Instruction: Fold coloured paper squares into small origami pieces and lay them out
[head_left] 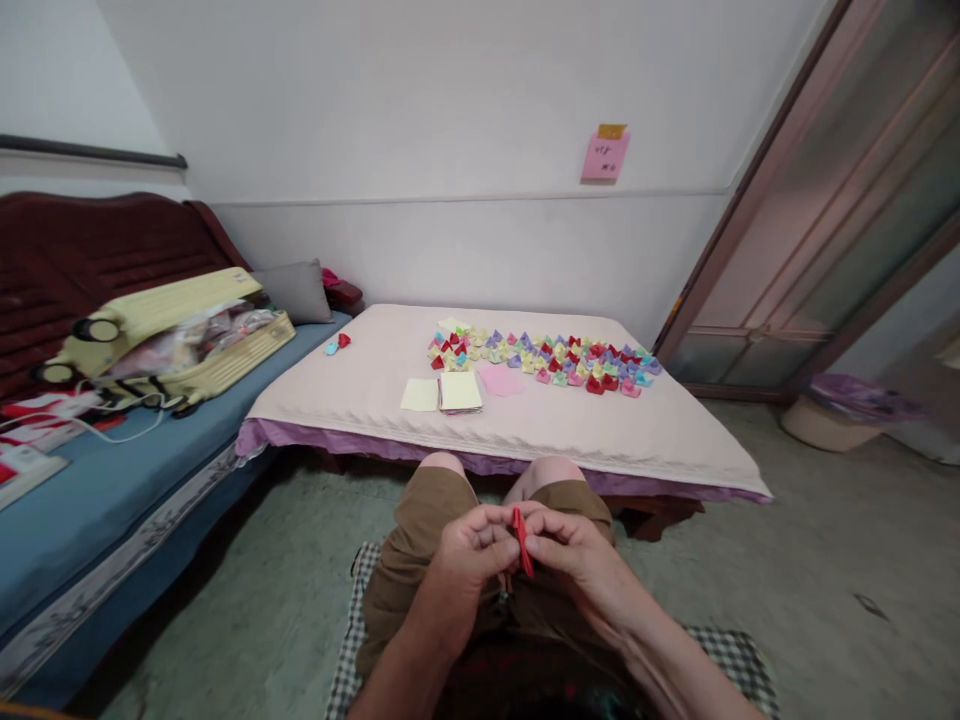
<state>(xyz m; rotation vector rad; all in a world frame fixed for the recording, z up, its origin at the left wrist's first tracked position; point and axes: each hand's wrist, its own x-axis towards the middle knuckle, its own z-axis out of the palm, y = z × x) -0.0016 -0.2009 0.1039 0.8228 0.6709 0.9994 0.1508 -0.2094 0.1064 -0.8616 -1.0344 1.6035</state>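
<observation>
Between both hands, just above my lap, is a small piece of folded red paper [523, 543], seen nearly edge-on. My left hand [474, 553] pinches it from the left with thumb and fingers. From the other side my right hand [571, 545] grips it the same way. On the low table ahead lie a stack of square paper sheets [460, 391] with a pale yellow top, a single yellow sheet [420, 394] beside it and pink sheets [501, 379]. Behind them spreads a crowd of folded paper pieces [555, 358] in many colours.
The table's pale cloth [352, 385] reaches close to my knees. A red folded piece [343, 340] sits at its left. On the blue-covered bench [225, 400] rests an open yellow suitcase [187, 300]. A lined bin [840, 410] stands right; a pink note [606, 156] hangs on the wall.
</observation>
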